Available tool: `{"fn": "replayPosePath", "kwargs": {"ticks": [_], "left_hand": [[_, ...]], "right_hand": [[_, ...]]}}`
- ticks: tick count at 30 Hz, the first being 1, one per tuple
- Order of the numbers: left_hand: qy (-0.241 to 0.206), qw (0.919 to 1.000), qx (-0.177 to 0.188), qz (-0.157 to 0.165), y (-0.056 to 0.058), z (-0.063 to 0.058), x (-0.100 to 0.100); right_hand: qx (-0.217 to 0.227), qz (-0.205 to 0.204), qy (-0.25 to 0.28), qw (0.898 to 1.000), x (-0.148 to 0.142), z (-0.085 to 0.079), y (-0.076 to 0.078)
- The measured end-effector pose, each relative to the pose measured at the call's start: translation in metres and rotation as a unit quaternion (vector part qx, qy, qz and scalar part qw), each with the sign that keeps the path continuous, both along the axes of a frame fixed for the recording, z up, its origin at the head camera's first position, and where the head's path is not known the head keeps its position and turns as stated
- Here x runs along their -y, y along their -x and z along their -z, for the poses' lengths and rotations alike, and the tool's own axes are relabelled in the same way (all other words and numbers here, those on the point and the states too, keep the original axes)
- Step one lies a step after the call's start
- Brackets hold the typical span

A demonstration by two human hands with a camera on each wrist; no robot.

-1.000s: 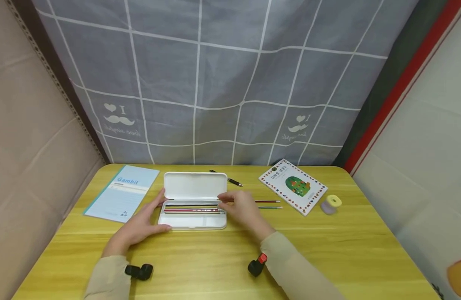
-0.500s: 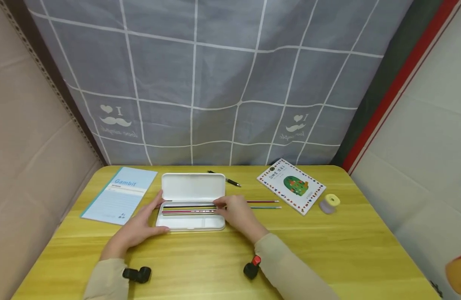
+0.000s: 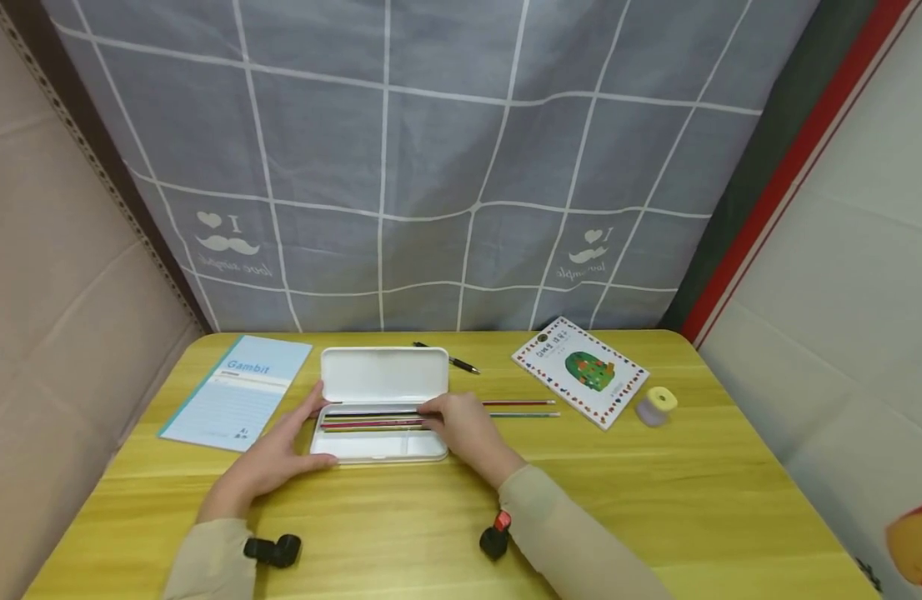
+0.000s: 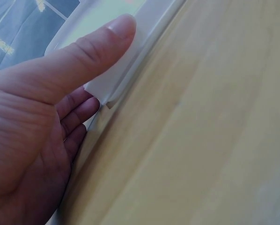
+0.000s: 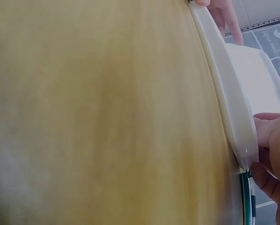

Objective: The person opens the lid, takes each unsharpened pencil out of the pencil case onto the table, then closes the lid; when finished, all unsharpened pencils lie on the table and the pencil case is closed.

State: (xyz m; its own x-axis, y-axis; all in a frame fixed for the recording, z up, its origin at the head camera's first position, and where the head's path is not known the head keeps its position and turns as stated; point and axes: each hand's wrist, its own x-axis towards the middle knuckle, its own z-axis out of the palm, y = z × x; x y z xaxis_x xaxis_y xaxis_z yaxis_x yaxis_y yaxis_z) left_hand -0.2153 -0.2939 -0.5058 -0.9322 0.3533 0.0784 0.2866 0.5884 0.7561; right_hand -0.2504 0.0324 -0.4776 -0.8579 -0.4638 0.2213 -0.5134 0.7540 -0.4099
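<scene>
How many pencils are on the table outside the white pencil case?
2: a red pencil and, just nearer the person, a green pencil, both right of the pencil case. The right hand may hide more.

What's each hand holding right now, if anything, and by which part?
The left hand holds the pencil case by its left end. The right hand is at the right ends of the pencils; whether it pinches any cannot be told.

The table has a yellow wood-grain top with rounded far corners. Behind it hangs a grey cloth with white grid lines and moustache prints. At both sides there are pale walls, and a red band borders the right one
</scene>
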Motion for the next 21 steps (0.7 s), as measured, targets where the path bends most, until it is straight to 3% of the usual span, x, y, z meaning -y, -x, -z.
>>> {"fn": "replayPosePath", "kwargs": {"ticks": [8,15,21], "left_hand": [[-0.002,1.0,0.0,-0.001,-0.0027,0.0011,-0.0012],[0.0,1.0,-0.01,-0.002,-0.0026,-0.0014,-0.0015],[0.001,1.0,-0.009,-0.003,-0.0016,-0.0036,-0.0019]], "right_hand": [[-0.035,-0.022,-0.008,0.999,-0.0008,0.0033,-0.0003],[-0.061,-0.018,-0.024,0.998,-0.0012,0.0024,-0.004],[-0.069,-0.007,0.009,0.998,-0.0057,0.0027,-0.0068]]}}
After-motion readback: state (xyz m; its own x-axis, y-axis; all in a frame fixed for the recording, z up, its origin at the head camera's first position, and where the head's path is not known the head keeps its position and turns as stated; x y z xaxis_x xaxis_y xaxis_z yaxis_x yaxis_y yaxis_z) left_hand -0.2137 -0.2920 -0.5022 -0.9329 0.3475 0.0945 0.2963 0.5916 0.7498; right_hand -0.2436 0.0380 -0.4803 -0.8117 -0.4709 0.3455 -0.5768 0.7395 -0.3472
